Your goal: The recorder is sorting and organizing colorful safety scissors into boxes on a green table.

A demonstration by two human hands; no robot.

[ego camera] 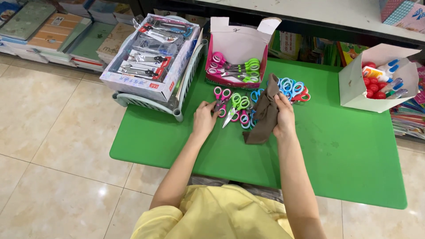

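Pink scissors (220, 102) pinched under left hand (204, 118) fingertips; right hand (283, 118) clamped on brown cloth (264, 113). Grip handles, avoid blades.

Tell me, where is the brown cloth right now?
The brown cloth hangs from the person's right hand over the green table, between loose scissors and the blue-handled scissors.

the green table (345, 150) lies bare on its near and right parts, so a hand passes freely there. loose scissors (239, 106), a pink box (237, 48), a grey tray (177, 106) and a white box (354, 84) crowd the far side.
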